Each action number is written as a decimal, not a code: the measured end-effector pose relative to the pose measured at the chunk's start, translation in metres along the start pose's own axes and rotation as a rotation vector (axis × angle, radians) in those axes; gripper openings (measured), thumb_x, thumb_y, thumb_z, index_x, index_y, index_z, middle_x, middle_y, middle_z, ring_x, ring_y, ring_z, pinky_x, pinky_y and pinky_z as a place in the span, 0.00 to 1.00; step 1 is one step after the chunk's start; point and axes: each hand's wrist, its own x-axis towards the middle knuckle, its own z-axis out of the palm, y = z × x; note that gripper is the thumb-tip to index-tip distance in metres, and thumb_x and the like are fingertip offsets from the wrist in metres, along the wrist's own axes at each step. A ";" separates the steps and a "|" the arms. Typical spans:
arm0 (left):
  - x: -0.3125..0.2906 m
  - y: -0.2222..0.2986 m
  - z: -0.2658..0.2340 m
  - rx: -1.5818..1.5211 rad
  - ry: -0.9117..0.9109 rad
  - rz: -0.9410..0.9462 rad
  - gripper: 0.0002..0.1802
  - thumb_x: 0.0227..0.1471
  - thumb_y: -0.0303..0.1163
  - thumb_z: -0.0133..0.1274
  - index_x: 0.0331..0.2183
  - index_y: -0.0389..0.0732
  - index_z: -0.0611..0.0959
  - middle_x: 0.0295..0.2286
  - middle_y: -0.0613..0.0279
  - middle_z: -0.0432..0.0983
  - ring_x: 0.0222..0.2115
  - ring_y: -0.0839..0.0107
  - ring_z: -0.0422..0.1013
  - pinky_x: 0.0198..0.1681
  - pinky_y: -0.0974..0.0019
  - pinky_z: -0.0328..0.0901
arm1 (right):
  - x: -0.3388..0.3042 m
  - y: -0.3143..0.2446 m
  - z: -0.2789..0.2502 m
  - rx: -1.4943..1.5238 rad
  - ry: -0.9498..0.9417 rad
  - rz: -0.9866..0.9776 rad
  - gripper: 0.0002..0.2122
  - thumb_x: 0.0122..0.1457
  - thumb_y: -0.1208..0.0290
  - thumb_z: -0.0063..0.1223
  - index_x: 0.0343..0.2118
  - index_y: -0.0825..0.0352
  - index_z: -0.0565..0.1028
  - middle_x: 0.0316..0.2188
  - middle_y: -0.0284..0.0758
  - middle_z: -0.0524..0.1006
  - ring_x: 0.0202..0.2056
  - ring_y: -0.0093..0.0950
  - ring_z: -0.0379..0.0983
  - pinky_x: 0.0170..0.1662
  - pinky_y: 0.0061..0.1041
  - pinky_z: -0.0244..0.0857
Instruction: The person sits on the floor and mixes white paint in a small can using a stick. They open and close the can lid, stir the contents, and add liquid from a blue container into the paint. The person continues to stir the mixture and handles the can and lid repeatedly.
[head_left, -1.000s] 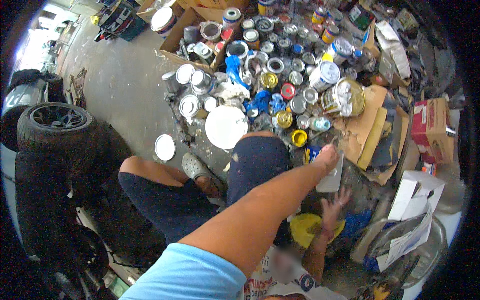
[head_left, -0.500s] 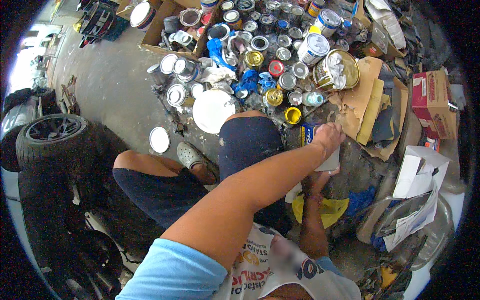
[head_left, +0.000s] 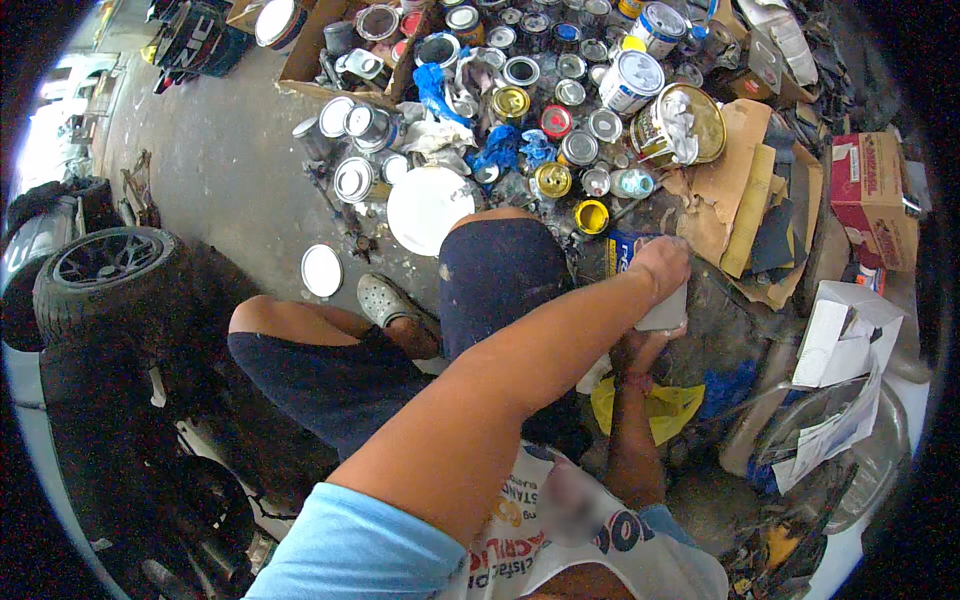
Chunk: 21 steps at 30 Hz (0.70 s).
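Note:
My left arm reaches across my body to the right. My left hand [head_left: 662, 266] is closed, fingers bent, over the top of a container with a blue and yellow label [head_left: 621, 252] and a flat grey side [head_left: 664, 312]. Its exact kind cannot be told. From below, my right hand [head_left: 642, 348] grips the grey part near its lower edge; some of its fingers are hidden. Just beyond the container stands an open can with yellow inside [head_left: 592, 216]. A yellow plastic bag [head_left: 660, 414] lies under my right forearm.
Many paint cans [head_left: 553, 180] crowd the floor ahead, with blue rags [head_left: 497, 148] among them. Flattened cardboard and sanding sheets [head_left: 750, 200] lie to the right, near a red box [head_left: 868, 195]. A large white lid [head_left: 432, 210] rests by my knee. A wheel [head_left: 108, 270] is at left.
The view has shifted slightly. Both hands stay on the container, and its grey side sits at a slightly different angle.

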 end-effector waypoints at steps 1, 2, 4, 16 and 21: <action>0.002 -0.002 0.000 -0.002 0.000 0.025 0.11 0.56 0.33 0.61 0.41 0.47 0.92 0.44 0.58 0.84 0.45 0.58 0.83 0.43 0.55 0.79 | 0.004 0.000 -0.002 -0.139 -0.031 -0.008 0.51 0.55 0.70 0.77 0.69 0.62 0.43 0.63 0.44 0.66 0.58 0.38 0.71 0.63 0.40 0.70; 0.005 -0.006 0.000 -0.006 -0.027 0.069 0.11 0.56 0.33 0.61 0.41 0.47 0.92 0.44 0.57 0.83 0.45 0.57 0.83 0.42 0.55 0.79 | 0.003 0.001 -0.002 -0.245 -0.018 -0.036 0.51 0.55 0.70 0.77 0.69 0.62 0.43 0.63 0.44 0.65 0.59 0.38 0.70 0.63 0.40 0.69; 0.008 -0.008 0.000 -0.019 -0.084 0.081 0.12 0.56 0.33 0.60 0.41 0.46 0.92 0.45 0.56 0.83 0.45 0.57 0.83 0.42 0.55 0.79 | 0.006 0.006 -0.001 -0.174 -0.013 -0.079 0.50 0.57 0.70 0.76 0.70 0.61 0.42 0.64 0.44 0.65 0.60 0.37 0.69 0.63 0.40 0.69; 0.010 -0.005 0.002 -0.059 -0.053 -0.024 0.14 0.58 0.36 0.62 0.45 0.48 0.93 0.48 0.60 0.84 0.51 0.56 0.80 0.48 0.56 0.76 | 0.018 0.018 -0.005 0.163 0.026 0.103 0.48 0.60 0.76 0.72 0.70 0.57 0.41 0.67 0.41 0.62 0.62 0.36 0.66 0.68 0.41 0.64; 0.004 0.003 0.008 -0.023 -0.051 -0.028 0.15 0.57 0.37 0.64 0.47 0.50 0.93 0.48 0.61 0.85 0.52 0.57 0.79 0.47 0.58 0.75 | 0.006 0.013 0.002 -0.165 0.097 -0.090 0.47 0.59 0.71 0.72 0.70 0.57 0.44 0.68 0.41 0.61 0.63 0.38 0.65 0.68 0.44 0.63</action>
